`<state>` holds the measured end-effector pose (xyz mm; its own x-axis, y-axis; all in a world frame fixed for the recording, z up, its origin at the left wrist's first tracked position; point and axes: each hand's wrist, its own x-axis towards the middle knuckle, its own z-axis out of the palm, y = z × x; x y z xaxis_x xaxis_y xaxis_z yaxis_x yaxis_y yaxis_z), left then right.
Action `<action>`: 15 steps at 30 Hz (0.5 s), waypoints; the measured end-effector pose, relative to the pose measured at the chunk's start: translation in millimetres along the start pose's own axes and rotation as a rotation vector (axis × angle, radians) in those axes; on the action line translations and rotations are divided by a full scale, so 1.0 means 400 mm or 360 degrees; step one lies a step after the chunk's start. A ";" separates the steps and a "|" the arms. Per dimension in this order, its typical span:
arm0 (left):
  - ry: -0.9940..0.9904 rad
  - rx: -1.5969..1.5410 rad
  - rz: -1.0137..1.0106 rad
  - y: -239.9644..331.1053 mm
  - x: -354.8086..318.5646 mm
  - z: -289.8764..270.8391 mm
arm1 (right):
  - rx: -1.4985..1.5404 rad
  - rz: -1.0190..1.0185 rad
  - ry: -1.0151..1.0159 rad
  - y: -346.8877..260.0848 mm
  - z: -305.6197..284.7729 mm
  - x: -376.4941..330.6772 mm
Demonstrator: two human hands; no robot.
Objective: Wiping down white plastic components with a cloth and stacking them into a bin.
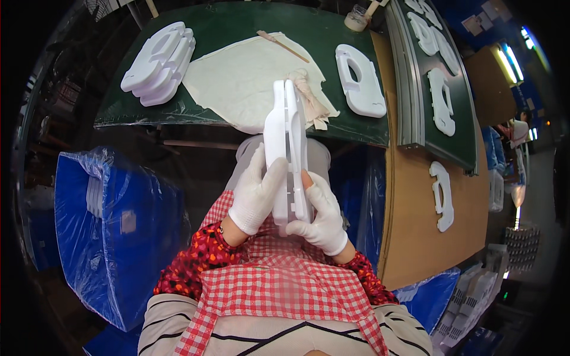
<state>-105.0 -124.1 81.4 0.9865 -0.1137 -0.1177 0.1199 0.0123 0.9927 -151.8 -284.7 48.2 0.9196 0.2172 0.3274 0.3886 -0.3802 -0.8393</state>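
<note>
A white moulded plastic panel [276, 133] stands on edge in front of my body, its long narrow side and slotted seam facing up. It looks like two layers set close together; I cannot tell whether they are joined. My left hand [255, 193], in a white glove, presses flat fingers and thumb along its left side. The gloved right hand [323, 216] grips the lower right side, with a bare thumb tip showing. Beyond the panel, a crumpled beige rag [307, 92] and a thin stick-like tool [285, 46] lie on a cream cloth [231, 77].
Several similar panels are stacked [157, 65] on the left of the green table [249, 18]; another panel [371, 98] lies at its right. A conveyor [409, 89] carries more white parts [440, 104]. One part [442, 196] rests on brown cardboard [415, 249]. A plastic-wrapped blue bin [142, 231] stands left.
</note>
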 end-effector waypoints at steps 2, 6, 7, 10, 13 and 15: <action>0.0004 0.0020 -0.0041 -0.003 0.003 -0.004 | -0.0032 -0.0006 -0.0048 0.004 0.003 0.003; 0.0018 0.0037 -0.0030 -0.012 0.003 -0.004 | -0.0034 0.0004 -0.0037 -0.015 0.010 0.008; 0.0009 0.0039 -0.0055 -0.010 0.002 -0.004 | 0.0010 0.0054 -0.0017 -0.019 0.011 0.009; -0.0008 0.0157 -0.0105 -0.012 -0.003 -0.007 | -0.0118 -0.0023 -0.0060 -0.014 0.006 0.001; -0.0007 0.0146 -0.0142 -0.020 -0.009 -0.005 | 0.0005 0.0063 -0.0053 -0.025 0.014 -0.006; -0.0001 0.0124 -0.0113 -0.030 -0.008 -0.005 | -0.0039 0.0033 -0.0091 -0.014 0.011 -0.009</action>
<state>-109.3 -121.9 69.9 0.9758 -0.1121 -0.1879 0.1804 -0.0732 0.9809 -157.4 -279.6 49.9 0.9230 0.2595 0.2840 0.3712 -0.4071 -0.8346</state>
